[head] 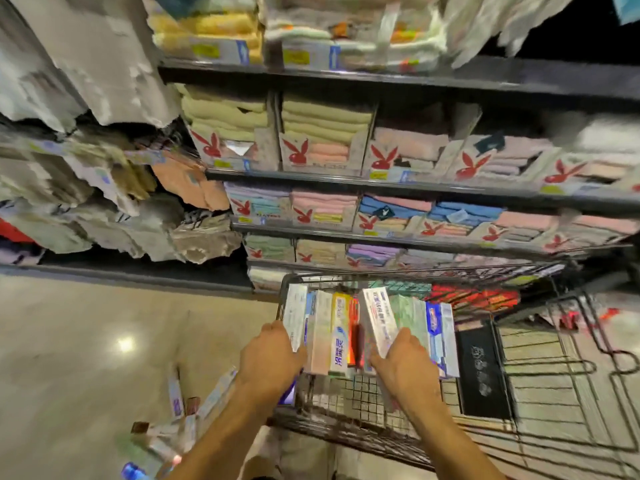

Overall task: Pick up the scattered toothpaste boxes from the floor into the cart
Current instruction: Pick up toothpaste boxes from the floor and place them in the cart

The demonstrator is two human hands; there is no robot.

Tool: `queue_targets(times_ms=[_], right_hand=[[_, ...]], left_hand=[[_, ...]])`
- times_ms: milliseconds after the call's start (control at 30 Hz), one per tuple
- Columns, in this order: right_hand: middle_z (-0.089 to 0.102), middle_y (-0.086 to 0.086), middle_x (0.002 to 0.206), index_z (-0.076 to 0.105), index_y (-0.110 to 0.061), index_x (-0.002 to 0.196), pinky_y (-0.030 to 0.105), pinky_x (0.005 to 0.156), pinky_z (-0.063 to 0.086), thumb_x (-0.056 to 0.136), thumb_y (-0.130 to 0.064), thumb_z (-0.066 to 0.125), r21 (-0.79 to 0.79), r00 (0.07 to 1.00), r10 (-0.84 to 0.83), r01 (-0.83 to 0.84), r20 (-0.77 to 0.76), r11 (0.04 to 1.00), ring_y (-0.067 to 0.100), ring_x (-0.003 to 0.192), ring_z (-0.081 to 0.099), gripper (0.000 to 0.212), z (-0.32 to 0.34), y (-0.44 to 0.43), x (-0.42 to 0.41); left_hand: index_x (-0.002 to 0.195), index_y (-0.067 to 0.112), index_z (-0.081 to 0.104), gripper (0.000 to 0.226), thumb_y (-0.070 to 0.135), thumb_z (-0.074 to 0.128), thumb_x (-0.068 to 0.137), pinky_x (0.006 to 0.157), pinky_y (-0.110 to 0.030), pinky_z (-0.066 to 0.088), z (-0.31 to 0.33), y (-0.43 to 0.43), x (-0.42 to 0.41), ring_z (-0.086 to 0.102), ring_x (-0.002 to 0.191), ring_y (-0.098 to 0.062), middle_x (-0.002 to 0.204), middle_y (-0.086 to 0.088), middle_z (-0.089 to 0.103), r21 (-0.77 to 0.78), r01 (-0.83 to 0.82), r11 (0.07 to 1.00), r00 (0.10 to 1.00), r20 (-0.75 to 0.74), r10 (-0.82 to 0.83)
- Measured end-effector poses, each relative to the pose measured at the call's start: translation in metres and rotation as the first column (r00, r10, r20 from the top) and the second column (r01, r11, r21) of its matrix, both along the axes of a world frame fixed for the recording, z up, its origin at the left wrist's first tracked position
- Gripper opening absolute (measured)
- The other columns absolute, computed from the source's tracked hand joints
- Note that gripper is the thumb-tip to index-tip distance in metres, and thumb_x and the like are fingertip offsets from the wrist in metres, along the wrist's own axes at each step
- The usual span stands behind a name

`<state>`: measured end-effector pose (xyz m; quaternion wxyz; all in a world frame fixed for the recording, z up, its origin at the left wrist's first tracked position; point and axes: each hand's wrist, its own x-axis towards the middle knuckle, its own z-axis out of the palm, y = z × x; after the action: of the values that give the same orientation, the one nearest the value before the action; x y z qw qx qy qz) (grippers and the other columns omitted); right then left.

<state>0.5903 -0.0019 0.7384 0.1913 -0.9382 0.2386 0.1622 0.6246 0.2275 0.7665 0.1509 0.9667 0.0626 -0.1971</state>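
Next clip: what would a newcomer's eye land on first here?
A fan of toothpaste boxes, gripped by the left hand and right hand above the wire cart, low centre. Behind it, shelves of folded towels in pastel stacks fill the upper frame. More scattered boxes lie on the floor at lower left.

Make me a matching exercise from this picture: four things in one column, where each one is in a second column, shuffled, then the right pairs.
Things
1. left hand
2. right hand
3. loose toothpaste boxes
4. folded towels

Places
A. on the shelves
B. on the floor, left of the cart
C. gripping the panel-side bundle, next to the black panel
D. gripping the rim-side bundle, at the cart's left edge

Pairs: 1-D, 2-C, 3-B, 4-A
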Motion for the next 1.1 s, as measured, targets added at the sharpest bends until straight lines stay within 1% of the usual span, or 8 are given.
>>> queue_targets(times_ms=[167, 267, 400, 533, 700, 967, 1033, 1100], right_hand=[[0.058, -0.003, 0.097, 0.044, -0.019, 0.117, 0.034, 0.074, 0.057, 0.089, -0.061, 0.059, -0.008, 0.998, -0.033, 0.032, -0.045, 0.999, 0.017, 0.086, 0.063, 0.053, -0.070, -0.008, 0.020], [0.060, 0.001, 0.093, 0.053, -0.016, 0.103, 0.041, 0.076, 0.059, 0.089, -0.042, 0.061, 0.067, 0.996, -0.070, 0.073, -0.047, 0.995, 0.026, 0.087, 0.067, 0.030, -0.100, 0.001, 0.038], [0.058, 0.000, 0.103, 0.057, -0.019, 0.109, 0.040, 0.079, 0.056, 0.083, -0.052, 0.043, 0.009, 0.976, -0.151, 0.154, -0.157, 0.988, 0.023, 0.095, 0.064, 0.044, -0.161, 0.019, 0.073], [0.056, 0.000, 0.103, 0.054, -0.022, 0.104, 0.046, 0.080, 0.057, 0.081, -0.053, 0.058, 0.087, 0.965, -0.226, 0.238, -0.134, 0.967, 0.026, 0.092, 0.061, 0.039, -0.212, 0.033, 0.085], [0.053, -0.001, 0.099, 0.051, -0.015, 0.112, 0.038, 0.077, 0.053, 0.087, -0.052, 0.058, -0.028, 0.923, -0.344, 0.345, -0.172, 0.938, 0.023, 0.088, 0.060, 0.045, -0.236, 0.037, 0.110], [0.050, 0.006, 0.114, 0.043, -0.014, 0.121, 0.040, 0.073, 0.050, 0.083, -0.060, 0.065, -0.024, 0.954, -0.289, 0.288, -0.074, 0.957, 0.029, 0.104, 0.057, 0.064, -0.229, 0.032, 0.102], [0.046, 0.011, 0.115, 0.044, -0.012, 0.123, 0.050, 0.080, 0.055, 0.086, -0.058, 0.055, -0.019, 0.984, -0.131, 0.129, -0.122, 0.991, 0.033, 0.108, 0.052, 0.060, -0.214, 0.024, 0.102], [0.047, 0.010, 0.118, 0.044, -0.012, 0.132, 0.045, 0.082, 0.056, 0.096, -0.054, 0.053, -0.147, 0.991, -0.039, 0.019, -0.130, 0.989, 0.030, 0.111, 0.051, 0.056, -0.187, 0.017, 0.105]], left_hand=[[0.106, 0.021, 0.052, 0.047, 0.054, 0.066, 0.075, 0.069, -0.034, 0.058, -0.077, -0.018, 0.041, 0.064, 0.076, -0.016, 0.089, 0.004, 0.060, 0.005, -0.145, 0.989, 0.975, -0.169, 0.144], [0.108, 0.013, 0.056, 0.043, 0.048, 0.064, 0.084, 0.068, -0.032, 0.059, -0.113, -0.020, 0.057, 0.068, 0.081, -0.021, 0.094, -0.001, 0.063, 0.089, -0.034, 0.995, 0.996, -0.080, 0.041], [0.113, 0.010, 0.056, 0.039, 0.042, 0.058, 0.092, 0.072, -0.032, 0.053, -0.175, -0.026, 0.086, 0.069, 0.092, -0.025, 0.104, -0.007, 0.067, 0.137, 0.039, 0.990, 0.995, -0.098, -0.025], [0.116, 0.006, 0.054, 0.041, 0.042, 0.053, 0.096, 0.073, -0.035, 0.054, -0.217, -0.029, 0.100, 0.069, 0.094, -0.027, 0.103, -0.009, 0.069, 0.161, 0.053, 0.986, 0.993, -0.117, -0.034], [0.128, 0.003, 0.043, 0.049, 0.041, 0.053, 0.100, 0.067, -0.033, 0.049, -0.242, -0.036, 0.103, 0.068, 0.096, -0.027, 0.109, -0.010, 0.066, 0.197, 0.094, 0.976, 0.989, -0.133, -0.068], [0.137, 0.009, 0.033, 0.058, 0.047, 0.054, 0.098, 0.058, -0.033, 0.041, -0.240, -0.037, 0.106, 0.069, 0.088, -0.028, 0.109, -0.010, 0.063, 0.252, 0.149, 0.956, 0.988, -0.066, -0.137], [0.135, 0.010, 0.037, 0.050, 0.040, 0.053, 0.099, 0.062, -0.034, 0.046, -0.225, -0.039, 0.110, 0.069, 0.090, -0.028, 0.114, -0.010, 0.062, 0.263, 0.186, 0.947, 0.982, -0.038, -0.182], [0.131, 0.012, 0.043, 0.043, 0.039, 0.052, 0.099, 0.067, -0.035, 0.051, -0.197, -0.041, 0.114, 0.068, 0.091, -0.028, 0.114, -0.009, 0.062, 0.279, 0.206, 0.938, 0.977, -0.014, -0.211]])
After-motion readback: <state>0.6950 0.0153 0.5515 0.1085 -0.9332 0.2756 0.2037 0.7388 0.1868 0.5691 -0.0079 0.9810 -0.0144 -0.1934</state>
